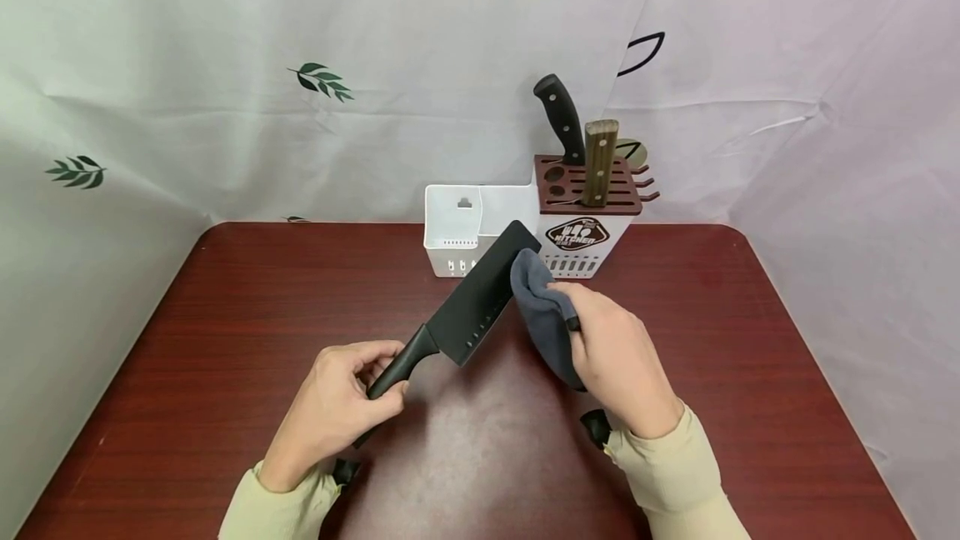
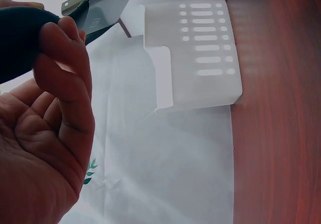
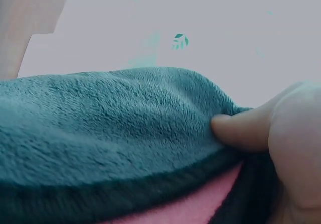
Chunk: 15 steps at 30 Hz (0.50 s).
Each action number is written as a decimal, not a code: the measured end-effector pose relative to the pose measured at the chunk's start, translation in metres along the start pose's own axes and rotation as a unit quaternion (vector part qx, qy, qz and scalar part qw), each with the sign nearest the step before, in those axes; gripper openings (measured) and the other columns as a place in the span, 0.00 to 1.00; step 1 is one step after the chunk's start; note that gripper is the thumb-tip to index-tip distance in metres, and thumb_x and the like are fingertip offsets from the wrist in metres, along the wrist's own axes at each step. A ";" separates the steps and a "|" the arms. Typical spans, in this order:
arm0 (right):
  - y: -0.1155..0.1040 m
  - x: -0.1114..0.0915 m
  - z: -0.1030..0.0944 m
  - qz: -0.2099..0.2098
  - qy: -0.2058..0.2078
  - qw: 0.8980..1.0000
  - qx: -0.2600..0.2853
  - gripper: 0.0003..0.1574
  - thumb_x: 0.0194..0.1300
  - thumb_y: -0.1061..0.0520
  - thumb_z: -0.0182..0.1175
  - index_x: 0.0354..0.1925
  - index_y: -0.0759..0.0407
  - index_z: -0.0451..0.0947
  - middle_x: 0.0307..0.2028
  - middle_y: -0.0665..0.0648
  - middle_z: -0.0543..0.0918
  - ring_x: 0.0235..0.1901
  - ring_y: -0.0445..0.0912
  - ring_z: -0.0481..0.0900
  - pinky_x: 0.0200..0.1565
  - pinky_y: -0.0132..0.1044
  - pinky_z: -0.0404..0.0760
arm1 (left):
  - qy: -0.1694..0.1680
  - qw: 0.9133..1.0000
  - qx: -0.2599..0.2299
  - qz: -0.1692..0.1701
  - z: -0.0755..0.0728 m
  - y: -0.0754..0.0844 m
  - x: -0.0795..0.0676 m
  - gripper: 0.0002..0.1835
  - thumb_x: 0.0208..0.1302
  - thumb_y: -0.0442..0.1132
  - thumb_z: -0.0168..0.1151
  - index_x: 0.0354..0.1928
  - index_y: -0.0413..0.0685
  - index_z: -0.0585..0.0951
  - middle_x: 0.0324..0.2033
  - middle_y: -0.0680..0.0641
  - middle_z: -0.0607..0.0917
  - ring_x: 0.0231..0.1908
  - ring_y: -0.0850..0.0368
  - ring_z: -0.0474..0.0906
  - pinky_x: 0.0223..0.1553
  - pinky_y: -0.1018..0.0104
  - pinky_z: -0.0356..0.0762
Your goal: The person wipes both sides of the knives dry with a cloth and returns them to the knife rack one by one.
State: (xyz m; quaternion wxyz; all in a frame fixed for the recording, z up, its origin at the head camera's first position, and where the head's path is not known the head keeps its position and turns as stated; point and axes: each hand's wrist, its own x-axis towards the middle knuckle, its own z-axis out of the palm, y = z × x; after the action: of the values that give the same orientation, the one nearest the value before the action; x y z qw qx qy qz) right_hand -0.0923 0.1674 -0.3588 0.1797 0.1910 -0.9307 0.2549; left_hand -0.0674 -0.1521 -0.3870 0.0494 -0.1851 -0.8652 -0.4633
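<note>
A black cleaver (image 1: 480, 298) is held up over the table, its blade slanting toward the back right. My left hand (image 1: 337, 398) grips its handle (image 1: 405, 361); in the left wrist view the curled fingers (image 2: 70, 78) wrap that dark handle. In my right hand (image 1: 618, 352) a grey-blue cloth (image 1: 543, 315) is pinched, its upper end at the blade's edge near the tip. The right wrist view shows the thumb (image 3: 246, 128) pressing on the fuzzy cloth (image 3: 120, 123), with a pink patch showing under its dark border.
Behind the cleaver stands a white knife holder (image 1: 592, 244) with a brown slotted top. A black-handled knife (image 1: 562, 119) and a wooden-handled one (image 1: 600, 165) stand in it. A white side caddy (image 1: 453, 219) joins its left. White sheeting surrounds the reddish-brown table (image 1: 247, 340).
</note>
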 end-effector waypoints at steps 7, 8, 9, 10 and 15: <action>0.004 0.001 -0.004 0.038 0.037 0.999 0.003 0.27 0.62 0.72 0.54 0.57 0.53 0.79 0.50 0.53 0.86 0.44 0.52 0.85 0.45 0.53 0.81 | -0.003 1.000 -0.002 -0.007 0.000 -0.001 0.000 0.18 0.47 0.27 0.67 0.36 0.59 0.84 0.23 0.58 0.80 0.19 0.65 0.76 0.21 0.70 0.76; 0.005 0.001 -0.004 0.041 0.041 0.998 0.002 0.28 0.62 0.72 0.54 0.57 0.53 0.79 0.49 0.53 0.86 0.42 0.53 0.85 0.43 0.54 0.81 | -0.003 1.000 -0.002 -0.007 0.000 -0.001 0.001 0.18 0.47 0.27 0.67 0.37 0.58 0.84 0.24 0.58 0.80 0.20 0.65 0.76 0.22 0.70 0.76; 0.006 0.001 -0.005 0.044 0.045 0.998 0.002 0.28 0.62 0.72 0.53 0.57 0.53 0.79 0.49 0.53 0.86 0.41 0.54 0.85 0.42 0.54 0.81 | -0.004 1.000 -0.002 -0.008 0.000 -0.001 0.001 0.18 0.47 0.27 0.68 0.37 0.58 0.84 0.24 0.58 0.80 0.20 0.65 0.76 0.22 0.69 0.76; 0.006 0.002 -0.006 0.047 0.048 0.998 0.001 0.28 0.62 0.72 0.53 0.57 0.53 0.79 0.48 0.54 0.86 0.40 0.55 0.85 0.42 0.54 0.80 | -0.004 1.000 -0.003 -0.009 0.000 -0.001 0.001 0.18 0.47 0.27 0.68 0.37 0.59 0.84 0.24 0.58 0.80 0.20 0.65 0.76 0.22 0.69 0.77; 0.007 0.001 -0.007 0.067 0.060 0.996 0.003 0.25 0.65 0.70 0.52 0.57 0.54 0.78 0.46 0.59 0.86 0.38 0.58 0.85 0.40 0.57 0.80 | -0.018 1.000 -0.016 -0.018 0.000 0.001 0.001 0.17 0.51 0.28 0.67 0.38 0.61 0.84 0.22 0.58 0.80 0.17 0.66 0.73 0.19 0.71 0.73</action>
State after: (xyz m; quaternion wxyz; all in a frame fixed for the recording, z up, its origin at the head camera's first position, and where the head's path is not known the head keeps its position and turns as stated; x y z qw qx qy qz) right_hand -0.0949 0.1768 -0.3555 0.2176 0.1133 -0.9281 0.2799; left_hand -0.0680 -0.1515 -0.3864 0.0226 -0.1781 -0.8615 -0.4749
